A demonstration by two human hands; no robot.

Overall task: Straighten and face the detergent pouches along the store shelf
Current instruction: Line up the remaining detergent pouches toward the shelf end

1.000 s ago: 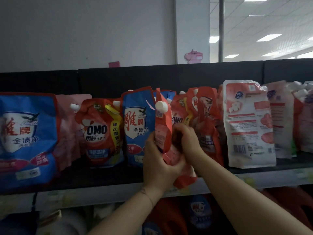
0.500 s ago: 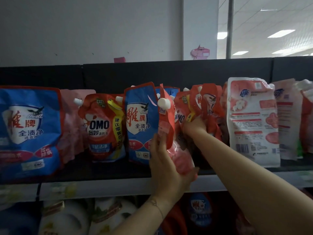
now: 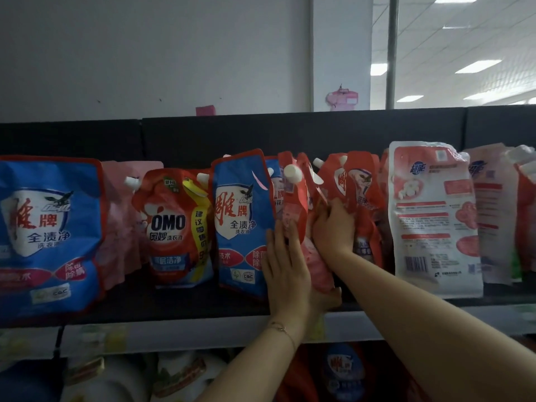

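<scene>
A row of detergent pouches stands on a dark shelf (image 3: 162,310). My left hand (image 3: 285,268) holds a red pouch with a white cap (image 3: 293,204) that stands edge-on, fingers flat along its left side and thumb under its bottom. My right hand (image 3: 333,227) presses against the red pouches (image 3: 359,192) just to its right, fingers pushed in between them. To the left stand a blue pouch (image 3: 242,219), a red OMO pouch (image 3: 174,224), a pink pouch (image 3: 121,221) and a large blue pouch (image 3: 46,233).
A white and pink pouch (image 3: 432,216) shows its back at the right, with more pale pouches (image 3: 490,213) beyond it. A dark back panel (image 3: 290,134) rises behind the row. Price strips (image 3: 174,335) line the shelf's front edge, and bottles (image 3: 179,375) stand on the shelf below.
The edge-on red pouch has gone from in front of the shelf edge back into the row. My left hand followed it up; my right hand stays among the red pouches.
</scene>
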